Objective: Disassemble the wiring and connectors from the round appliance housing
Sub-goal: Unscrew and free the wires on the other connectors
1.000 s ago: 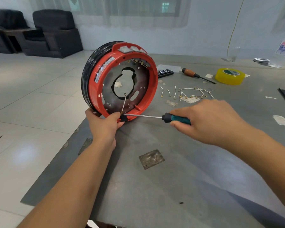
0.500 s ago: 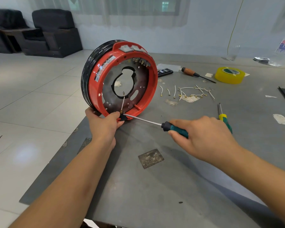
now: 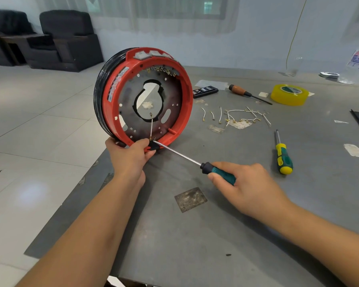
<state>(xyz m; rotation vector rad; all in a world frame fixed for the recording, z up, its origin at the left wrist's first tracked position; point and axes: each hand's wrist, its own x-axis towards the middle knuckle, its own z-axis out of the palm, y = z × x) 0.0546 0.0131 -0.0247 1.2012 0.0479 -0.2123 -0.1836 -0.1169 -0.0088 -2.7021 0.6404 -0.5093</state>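
Observation:
The round red-and-black housing (image 3: 112, 96) stands on edge at the near left corner of the grey table (image 3: 195, 235). My left hand (image 3: 131, 156) grips its lower rim beside a small black connector (image 3: 154, 146). A short white wire (image 3: 151, 126) with a ring terminal rises from that spot. My right hand (image 3: 247, 187) holds a teal-handled screwdriver (image 3: 218, 170), whose tip rests at the black connector. A row of brass terminals (image 3: 162, 70) sits inside the upper rim.
Loose white wires with terminals (image 3: 236, 117) lie right of the housing. A green-yellow screwdriver (image 3: 283, 155), a wooden-handled screwdriver (image 3: 247, 94), a yellow tape roll (image 3: 288, 94) and a black bit case (image 3: 205, 91) are on the table. The table edge drops to tiled floor on the left.
My right hand has swung toward me and lowered, tilting the screwdriver shaft from nearly level to slanting up-left. Its tip stays at the connector. The green-yellow screwdriver is now uncovered.

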